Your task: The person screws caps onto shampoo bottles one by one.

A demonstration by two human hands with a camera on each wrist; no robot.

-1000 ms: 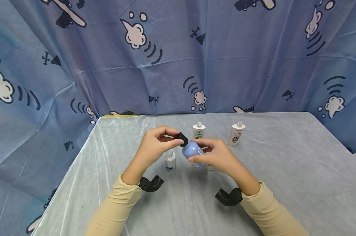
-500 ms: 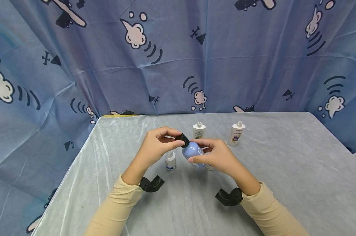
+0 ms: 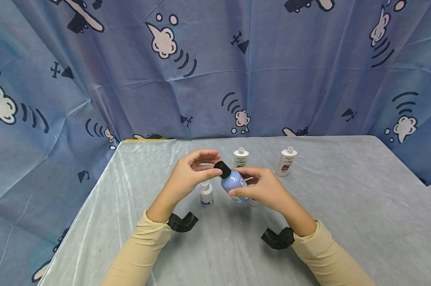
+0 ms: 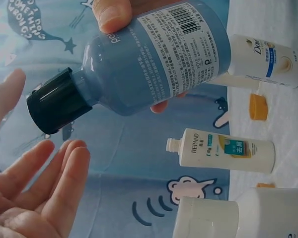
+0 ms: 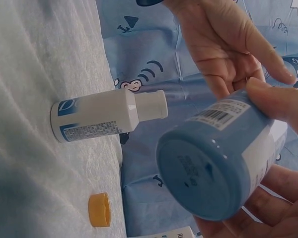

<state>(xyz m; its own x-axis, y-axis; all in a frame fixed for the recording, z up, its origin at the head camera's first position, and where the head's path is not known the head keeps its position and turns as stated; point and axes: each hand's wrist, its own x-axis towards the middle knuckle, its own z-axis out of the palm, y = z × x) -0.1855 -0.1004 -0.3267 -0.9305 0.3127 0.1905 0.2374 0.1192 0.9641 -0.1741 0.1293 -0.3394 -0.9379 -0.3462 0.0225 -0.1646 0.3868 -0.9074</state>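
Note:
My right hand (image 3: 263, 186) grips a blue bottle (image 3: 233, 181) round its body, tilted above the table with its black cap (image 3: 222, 169) up and to the left. The thumb lies on the bottle's side near the shoulder in the left wrist view, and the label with a barcode (image 4: 186, 22) shows. Around the cap, my left hand (image 3: 187, 171) has its fingers relaxed and spread; in the left wrist view the thumb (image 4: 10, 94) and fingertips (image 4: 74, 148) stand off from the cap on either side. The cap sits on the bottle's neck, slightly askew.
Beneath the hands stands a white bottle (image 3: 206, 194), with another white bottle (image 3: 254, 202) mostly hidden behind the right hand. Farther back are two uncapped white bottles (image 3: 241, 157) (image 3: 286, 163). An orange cap (image 5: 99, 210) lies on the grey cloth; a patterned blue curtain hangs behind.
My left fingers have loosened from the black cap and spread upward, uncovering more of it. The right hand and the blue bottle have hardly moved.

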